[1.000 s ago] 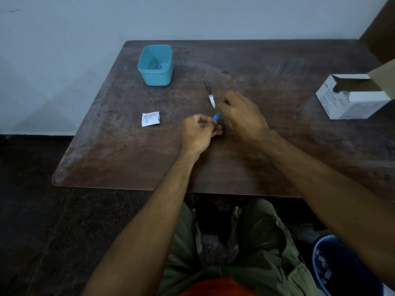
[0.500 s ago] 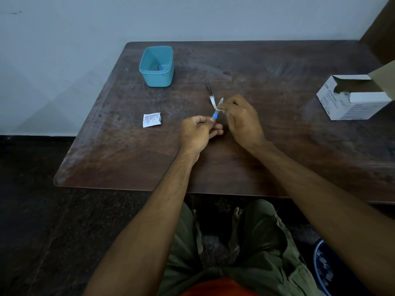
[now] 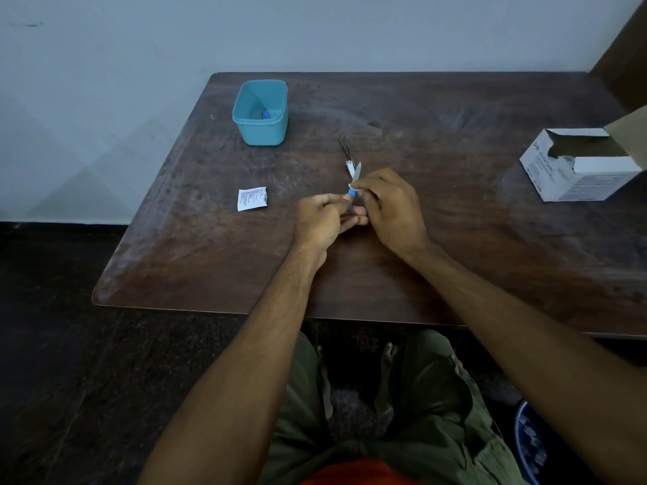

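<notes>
Right hand [image 3: 392, 208] has raised the blue-based strip [image 3: 356, 171].

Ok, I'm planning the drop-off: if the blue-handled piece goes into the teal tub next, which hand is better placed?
Probably the left hand: it grips the blue-handled piece, and the teal tub stands on its side of the table. The right hand only pinches the piece's upper part.
</notes>
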`<state>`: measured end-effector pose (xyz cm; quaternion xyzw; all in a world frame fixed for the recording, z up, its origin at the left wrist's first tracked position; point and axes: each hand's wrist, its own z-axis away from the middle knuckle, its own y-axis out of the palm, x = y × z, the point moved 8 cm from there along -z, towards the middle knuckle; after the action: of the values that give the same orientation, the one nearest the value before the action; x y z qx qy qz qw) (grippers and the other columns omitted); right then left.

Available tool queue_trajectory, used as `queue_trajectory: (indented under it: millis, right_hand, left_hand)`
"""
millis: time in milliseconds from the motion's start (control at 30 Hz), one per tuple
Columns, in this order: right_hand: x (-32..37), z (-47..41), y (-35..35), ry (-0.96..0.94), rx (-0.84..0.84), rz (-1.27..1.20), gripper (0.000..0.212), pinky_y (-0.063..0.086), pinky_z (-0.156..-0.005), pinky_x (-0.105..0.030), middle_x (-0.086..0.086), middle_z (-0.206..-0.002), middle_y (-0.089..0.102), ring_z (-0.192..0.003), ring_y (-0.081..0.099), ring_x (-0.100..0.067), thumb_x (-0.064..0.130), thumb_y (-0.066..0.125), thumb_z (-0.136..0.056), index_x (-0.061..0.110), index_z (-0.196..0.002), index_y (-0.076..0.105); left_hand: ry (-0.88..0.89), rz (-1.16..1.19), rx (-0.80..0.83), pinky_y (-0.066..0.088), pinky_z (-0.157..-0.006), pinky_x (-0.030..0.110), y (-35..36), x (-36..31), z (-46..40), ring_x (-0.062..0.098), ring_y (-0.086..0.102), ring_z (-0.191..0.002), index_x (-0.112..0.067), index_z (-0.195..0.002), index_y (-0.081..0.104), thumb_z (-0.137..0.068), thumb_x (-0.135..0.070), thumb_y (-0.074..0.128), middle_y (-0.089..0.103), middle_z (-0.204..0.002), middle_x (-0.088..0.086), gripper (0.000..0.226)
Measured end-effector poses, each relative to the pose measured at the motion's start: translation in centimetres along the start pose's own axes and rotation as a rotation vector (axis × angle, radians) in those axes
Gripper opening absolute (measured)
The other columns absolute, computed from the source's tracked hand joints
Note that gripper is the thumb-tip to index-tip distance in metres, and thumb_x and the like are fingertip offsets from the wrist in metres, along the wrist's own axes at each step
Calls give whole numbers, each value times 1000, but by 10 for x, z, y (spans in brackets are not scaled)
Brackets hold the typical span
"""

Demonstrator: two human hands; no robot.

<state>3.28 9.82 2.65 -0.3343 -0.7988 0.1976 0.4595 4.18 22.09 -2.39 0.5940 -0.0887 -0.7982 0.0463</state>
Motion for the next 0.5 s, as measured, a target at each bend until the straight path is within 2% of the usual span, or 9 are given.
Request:
queue_trajectory:
  millis: [233, 433, 500]
  right_hand:
    - [-21, -17, -18, 168, -152, -74, 22, 40, -70, -10, -3, -92, 69, -79, 60, -9, 0, 60, -83, 10, -96, 74]
    - [-12, -1, -5, 136, -92, -116, 20, 43, -71, -7, 10, -89, 63, -78, 59, -3, 2, 60, -84, 11, -95, 73]
    - [-14, -5, -8, 144, -109, -103, 20, 44, -71, -10, 7, -91, 66, -79, 61, -7, 2, 60, -84, 11, -96, 73]
  left_hand:
    - [-20, -8, 12, 54, -57, 15, 3, 1, 0, 17, 72, -63, -3, -87, 66, -93, -7, 58, 73, -65, 5, 11]
    - [-8, -1, 17, 54, -58, 16, 1, 1, -3, 20, 73, -67, -5, -86, 67, -93, -8, 58, 74, -68, 7, 13]
    - [-10, -14, 21, 54, -58, 16, 2, 1, -3, 19, 73, -65, -4, -88, 67, -93, -8, 58, 73, -67, 7, 12]
